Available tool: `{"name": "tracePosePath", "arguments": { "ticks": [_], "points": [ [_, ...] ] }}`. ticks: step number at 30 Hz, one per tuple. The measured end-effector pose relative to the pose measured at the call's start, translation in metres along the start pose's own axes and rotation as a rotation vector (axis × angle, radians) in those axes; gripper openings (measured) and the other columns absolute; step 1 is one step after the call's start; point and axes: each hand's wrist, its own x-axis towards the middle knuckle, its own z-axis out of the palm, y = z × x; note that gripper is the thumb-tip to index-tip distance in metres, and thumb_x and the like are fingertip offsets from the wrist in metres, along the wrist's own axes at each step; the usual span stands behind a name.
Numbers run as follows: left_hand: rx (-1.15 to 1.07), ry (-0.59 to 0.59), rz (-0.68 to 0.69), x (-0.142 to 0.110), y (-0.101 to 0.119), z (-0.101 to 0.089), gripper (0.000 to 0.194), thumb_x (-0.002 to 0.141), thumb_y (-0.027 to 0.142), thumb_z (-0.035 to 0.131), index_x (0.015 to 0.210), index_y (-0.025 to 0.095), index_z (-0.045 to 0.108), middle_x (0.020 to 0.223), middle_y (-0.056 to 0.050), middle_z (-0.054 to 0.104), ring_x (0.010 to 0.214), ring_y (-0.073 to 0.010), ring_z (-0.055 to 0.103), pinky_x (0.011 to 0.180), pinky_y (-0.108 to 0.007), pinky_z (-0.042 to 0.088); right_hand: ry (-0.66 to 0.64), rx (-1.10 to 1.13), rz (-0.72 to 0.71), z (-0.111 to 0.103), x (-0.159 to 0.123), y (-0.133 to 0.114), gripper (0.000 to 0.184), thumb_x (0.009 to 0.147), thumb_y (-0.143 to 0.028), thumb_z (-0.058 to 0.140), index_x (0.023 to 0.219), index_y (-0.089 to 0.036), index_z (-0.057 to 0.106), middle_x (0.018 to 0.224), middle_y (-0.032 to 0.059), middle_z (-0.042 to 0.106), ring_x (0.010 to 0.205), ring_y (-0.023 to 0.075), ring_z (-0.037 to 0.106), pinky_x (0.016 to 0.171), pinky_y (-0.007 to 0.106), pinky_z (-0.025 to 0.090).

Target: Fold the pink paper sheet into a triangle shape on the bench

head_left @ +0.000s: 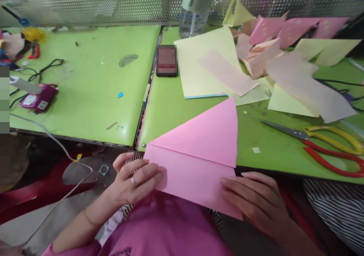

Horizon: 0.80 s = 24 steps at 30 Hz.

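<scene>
A pink sheet of paper (196, 155) is held at the table's front edge, its lower part over my lap. One fold line crosses it, and a triangular flap points up and right. My left hand (139, 176), with a ring on one finger, grips the sheet's left side; the thumb is hidden beneath. At the lower right corner, my right hand (253, 199) pinches the sheet with its fingers on top. Scissors (305, 136) with one yellow and one red handle lie open on the table, right of the paper.
Yellow paper sheets (207, 70) lie behind the pink one, with folded pink and peach pieces (270, 32) at the back right. A phone (167, 60) lies near the table seam. A water bottle (195, 13) stands by the mesh divider. A purple box (40, 96) sits far left.
</scene>
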Motion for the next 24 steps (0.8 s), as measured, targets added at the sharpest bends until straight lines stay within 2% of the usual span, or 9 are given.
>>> {"name": "tracePosePath", "arguments": {
  "ticks": [3,7,10,12,16,20,24],
  "points": [
    [0.013,-0.020,0.012,0.000,-0.003,-0.002,0.029,0.081,0.024,0.071,0.106,0.037,0.063,0.093,0.010,0.072,0.098,-0.0140,0.056,0.110,-0.037,0.029,0.015,-0.015,0.015,0.002,0.000,0.004,0.024,0.089,-0.011,0.053,0.102,-0.029,0.063,0.105,-0.0017,0.075,0.098,0.0154,0.066,0.095,0.037,0.048],
    [0.011,-0.130,-0.025,0.005,-0.015,-0.004,0.045,0.086,0.015,0.063,0.127,0.031,0.055,0.114,0.003,0.071,0.117,-0.0184,0.054,0.113,-0.041,0.027,0.016,-0.022,0.069,0.005,0.000,0.008,0.023,0.087,-0.011,0.054,0.099,-0.029,0.061,0.112,-0.0009,0.072,0.104,0.0172,0.063,0.095,0.039,0.047],
    [-0.042,-0.215,-0.005,0.008,-0.022,-0.002,0.051,0.088,0.007,0.056,0.134,0.028,0.051,0.122,0.001,0.068,0.123,-0.0203,0.054,0.114,-0.046,0.028,0.049,-0.051,0.118,0.005,0.000,0.007,0.030,0.084,-0.007,0.055,0.102,-0.030,0.058,0.111,-0.0014,0.072,0.106,0.0170,0.062,0.094,0.039,0.047],
    [-0.074,-0.231,0.012,0.008,-0.025,0.000,0.051,0.088,0.006,0.055,0.135,0.027,0.050,0.124,0.001,0.066,0.123,-0.0203,0.054,0.114,-0.047,0.028,0.076,-0.067,0.158,0.004,0.002,0.006,0.031,0.085,-0.008,0.052,0.108,-0.029,0.056,0.111,0.0019,0.072,0.108,0.0185,0.061,0.092,0.041,0.047],
    [-0.105,-0.213,0.030,0.006,-0.026,0.004,0.048,0.090,0.006,0.054,0.133,0.027,0.051,0.124,0.000,0.066,0.121,-0.0205,0.056,0.113,-0.047,0.030,0.034,-0.091,0.244,0.004,0.006,0.005,0.034,0.092,-0.014,0.042,0.123,-0.021,0.053,0.110,0.0090,0.072,0.109,0.0216,0.060,0.092,0.042,0.043],
    [-0.140,-0.150,0.058,0.008,-0.028,0.007,0.040,0.091,0.006,0.052,0.128,0.022,0.057,0.120,-0.003,0.069,0.116,-0.0211,0.059,0.112,-0.046,0.031,0.028,-0.075,0.263,0.006,0.009,0.008,0.039,0.095,-0.018,0.043,0.133,-0.022,0.049,0.108,0.0063,0.073,0.104,0.0205,0.061,0.092,0.040,0.041],
    [-0.189,-0.155,0.021,0.009,-0.029,0.010,0.038,0.093,0.007,0.048,0.127,0.022,0.058,0.117,-0.003,0.070,0.111,-0.0210,0.062,0.107,-0.044,0.035,0.058,-0.068,0.294,0.007,0.011,0.010,0.044,0.094,-0.019,0.045,0.138,-0.025,0.045,0.106,0.0040,0.073,0.099,0.0215,0.061,0.090,0.040,0.041]
  ]
}}
